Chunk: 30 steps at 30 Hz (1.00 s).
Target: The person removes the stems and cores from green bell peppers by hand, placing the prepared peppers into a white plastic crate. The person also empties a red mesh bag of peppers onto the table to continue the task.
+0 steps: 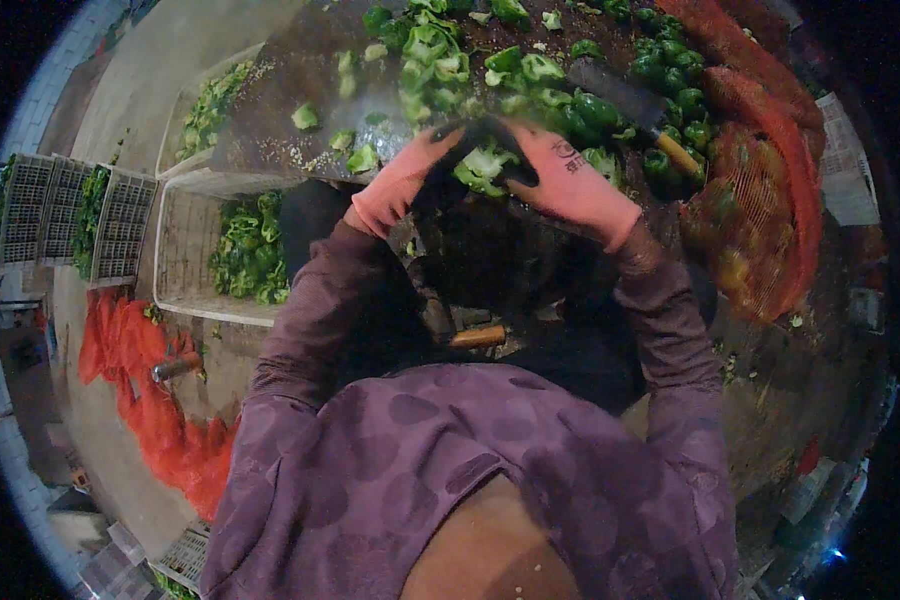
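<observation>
Both hands wear pink gloves with dark palms and meet at the near edge of a dark worktable (270, 142). Between them is a cut piece of green bell pepper (484, 168), its pale inside showing. The thumb of my right hand (562, 176) touches this piece. My left hand (424, 161) has its fingers bent at the table edge; whether it grips anything is hidden. Cut green peppers (431, 64) lie in a heap beyond the hands. A wide dark blade with a wooden handle (677, 152) rests on whole green peppers (671, 60) to the right.
A white crate of green peppers (221, 311) stands at the left, below another crate of pale pepper scraps (214, 112). Grey crates (124, 225) stand farther left. Red netting (172, 442) lies on the floor. A filled red mesh sack (750, 210) is at the right.
</observation>
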### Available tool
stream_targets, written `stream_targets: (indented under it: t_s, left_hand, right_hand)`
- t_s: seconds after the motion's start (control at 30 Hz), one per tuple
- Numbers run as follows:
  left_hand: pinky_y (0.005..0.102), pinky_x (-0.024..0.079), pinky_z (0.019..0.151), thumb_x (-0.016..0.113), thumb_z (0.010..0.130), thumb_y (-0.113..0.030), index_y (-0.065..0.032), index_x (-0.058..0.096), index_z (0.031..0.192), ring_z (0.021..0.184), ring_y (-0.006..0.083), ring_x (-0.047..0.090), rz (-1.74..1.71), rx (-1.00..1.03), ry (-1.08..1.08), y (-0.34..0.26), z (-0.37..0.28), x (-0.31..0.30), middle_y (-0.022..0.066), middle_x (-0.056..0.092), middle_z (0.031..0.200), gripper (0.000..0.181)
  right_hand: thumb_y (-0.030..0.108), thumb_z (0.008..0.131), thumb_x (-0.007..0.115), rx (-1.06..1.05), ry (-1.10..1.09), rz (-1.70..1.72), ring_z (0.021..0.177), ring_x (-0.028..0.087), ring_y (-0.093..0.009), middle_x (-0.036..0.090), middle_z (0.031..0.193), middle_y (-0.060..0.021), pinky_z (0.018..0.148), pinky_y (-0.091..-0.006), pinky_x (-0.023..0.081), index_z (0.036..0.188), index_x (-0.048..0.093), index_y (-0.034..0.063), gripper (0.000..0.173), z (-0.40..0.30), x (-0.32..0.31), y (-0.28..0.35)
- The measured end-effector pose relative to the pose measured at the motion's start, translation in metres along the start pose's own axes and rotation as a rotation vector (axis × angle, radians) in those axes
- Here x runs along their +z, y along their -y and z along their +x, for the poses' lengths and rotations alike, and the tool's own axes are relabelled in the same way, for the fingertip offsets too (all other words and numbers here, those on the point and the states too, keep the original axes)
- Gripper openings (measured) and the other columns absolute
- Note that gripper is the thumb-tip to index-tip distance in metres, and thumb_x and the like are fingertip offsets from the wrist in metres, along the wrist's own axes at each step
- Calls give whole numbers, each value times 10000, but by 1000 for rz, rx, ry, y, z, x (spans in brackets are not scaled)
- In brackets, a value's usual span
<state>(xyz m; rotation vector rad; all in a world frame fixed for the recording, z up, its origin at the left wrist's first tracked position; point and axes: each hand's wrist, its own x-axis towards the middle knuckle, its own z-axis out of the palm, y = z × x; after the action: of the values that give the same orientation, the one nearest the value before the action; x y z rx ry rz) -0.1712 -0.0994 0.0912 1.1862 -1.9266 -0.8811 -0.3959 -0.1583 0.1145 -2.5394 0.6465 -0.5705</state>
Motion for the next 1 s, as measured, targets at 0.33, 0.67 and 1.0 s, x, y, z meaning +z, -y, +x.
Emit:
stream_targets:
  t_s: [0.33,0.67,1.0]
  left_hand:
    - [420,464,871,441,977,-147,30,489,1237,1066,433,536,416,49,-231,31,7,30,256,548,1164,319]
    - [302,463,847,483,997,-191,38,523,1271,946,110,536,-373,-229,-207,-9,18,37,103,654,1065,359]
    - [264,466,823,564,969,-234,17,591,1188,910,112,565,-369,-277,-454,27,36,18,48,654,1033,334]
  right_hand:
    - [318,778,715,67,180,-440,899,616,-386,628,988,-203,780,-422,502,1270,437,-58,679,-2,10,11]
    - [388,888,582,-6,-131,-97,789,629,-417,655,850,-208,680,-482,505,1118,574,29,427,-7,12,-23]
    - [433,964,502,549,-610,246,1041,546,-454,603,1076,-273,880,-504,430,1040,610,-14,466,55,47,-89]
